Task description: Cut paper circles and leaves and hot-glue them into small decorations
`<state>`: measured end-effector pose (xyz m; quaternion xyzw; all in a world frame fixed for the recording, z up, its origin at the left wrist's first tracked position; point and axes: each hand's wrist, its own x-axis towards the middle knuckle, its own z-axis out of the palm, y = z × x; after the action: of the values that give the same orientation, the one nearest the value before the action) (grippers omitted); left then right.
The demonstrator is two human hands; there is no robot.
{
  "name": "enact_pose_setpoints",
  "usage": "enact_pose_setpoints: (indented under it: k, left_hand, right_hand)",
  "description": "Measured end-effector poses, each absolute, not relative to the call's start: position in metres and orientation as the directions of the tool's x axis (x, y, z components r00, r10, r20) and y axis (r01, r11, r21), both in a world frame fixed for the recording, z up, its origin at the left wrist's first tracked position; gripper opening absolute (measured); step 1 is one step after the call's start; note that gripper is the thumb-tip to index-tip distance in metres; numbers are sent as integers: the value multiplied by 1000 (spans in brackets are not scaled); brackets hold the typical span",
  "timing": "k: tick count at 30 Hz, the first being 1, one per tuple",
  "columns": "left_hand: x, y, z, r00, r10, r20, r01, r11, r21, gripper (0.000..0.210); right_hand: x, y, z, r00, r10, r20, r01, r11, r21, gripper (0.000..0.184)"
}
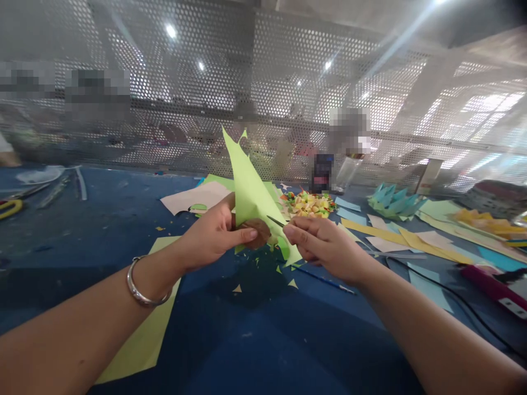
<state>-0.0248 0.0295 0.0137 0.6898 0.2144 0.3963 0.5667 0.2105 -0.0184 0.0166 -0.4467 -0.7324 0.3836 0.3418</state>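
Observation:
My left hand (218, 225), a silver bangle at its wrist, grips a light green paper sheet (247, 186) that stands up in a curl with cut-out edges. Under that thumb lies a flat, brown, rounded piece (260, 231) against the paper. My right hand (319, 244) is closed around what looks like scissors (275, 220); only a thin dark pointed tip shows, close to the sheet, and the handles are hidden. Small green and pale paper scraps (293, 283) lie on the blue table below both hands.
A yellow-green sheet (144, 340) lies under my left forearm. Behind my hands sits a pile of colourful paper bits (310, 204). Paper strips (382, 233), a blue folded paper piece (393, 202), a power strip (500, 288) and a black cable are at right; yellow-handled scissors (11, 207) at left.

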Motion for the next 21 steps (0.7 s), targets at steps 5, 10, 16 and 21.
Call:
enact_pose_setpoints:
  k: [5, 10, 16, 21]
  left_hand:
    - [-21, 25, 14, 619, 734, 281, -150, -240, 959, 44]
    - [-21, 24, 13, 690, 664, 288, -175, -232, 957, 36]
    - [-21, 21, 11, 646, 736, 202, -137, -148, 979, 45]
    - [-6, 8, 9, 511, 849, 133, -256, 3, 967, 35]
  right_hand:
    - [202, -18, 10, -314, 929, 197, 399, 317, -860, 42]
    - [191, -19, 3, -256, 936, 243, 408, 332, -850, 34]
    - [184, -20, 1, -273, 931, 241, 255, 312, -915, 23]
    - [181, -23, 5, -193, 932, 306, 136, 334, -933, 21]
